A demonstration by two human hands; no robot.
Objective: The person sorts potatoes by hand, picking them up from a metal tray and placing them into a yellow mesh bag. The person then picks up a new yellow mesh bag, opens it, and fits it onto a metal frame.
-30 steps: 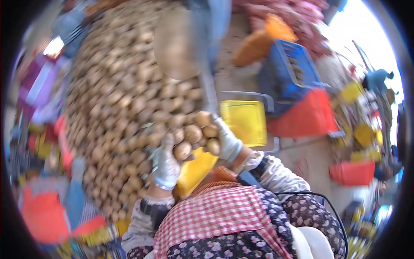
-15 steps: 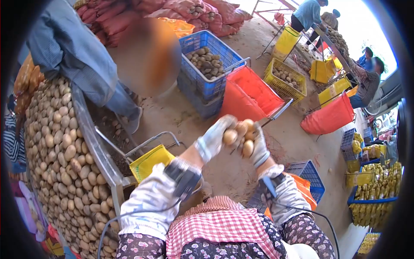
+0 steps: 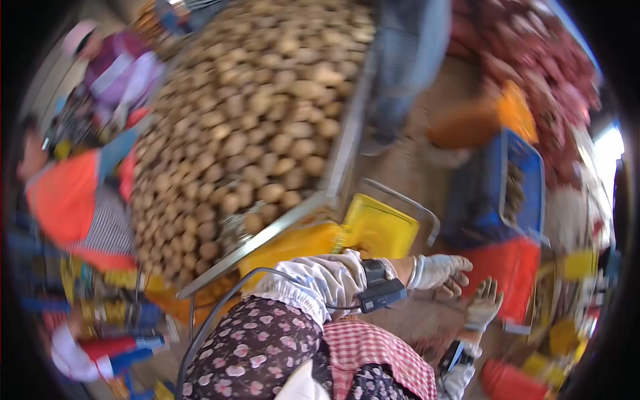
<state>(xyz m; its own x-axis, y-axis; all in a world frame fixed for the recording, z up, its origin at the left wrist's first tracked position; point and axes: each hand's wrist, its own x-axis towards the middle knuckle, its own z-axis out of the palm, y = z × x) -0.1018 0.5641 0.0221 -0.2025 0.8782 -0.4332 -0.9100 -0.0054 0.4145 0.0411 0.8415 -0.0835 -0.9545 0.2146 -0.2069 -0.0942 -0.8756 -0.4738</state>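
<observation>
My left hand (image 3: pixel 440 274), in a pale work glove, reaches out with its fingers apart and holds nothing. Just below and to its right, my right hand (image 3: pixel 484 305), gloved as well, has its fingers spread and is empty. Behind both hands stands a red bag (image 3: pixel 510 277), the nearest container to them; I cannot make out its inside. Left of my arms, a large heap of potatoes (image 3: pixel 267 120) lies on a sorting table with a metal rim (image 3: pixel 343 157). A yellow bag (image 3: pixel 380 227) on a metal frame hangs near the table's corner. The view is blurred by motion.
A blue crate (image 3: pixel 523 193) with potatoes stands beyond the red bag. Red mesh sacks (image 3: pixel 540 80) are piled at the upper right. A person in blue trousers (image 3: pixel 410 60) stands by the table; people in purple (image 3: pixel 123 70) and orange (image 3: pixel 67 200) are across it.
Both hands held several potatoes before; now they are empty and opened. My view has swung left, bringing the potato heap to the middle and the hands to the right side.
</observation>
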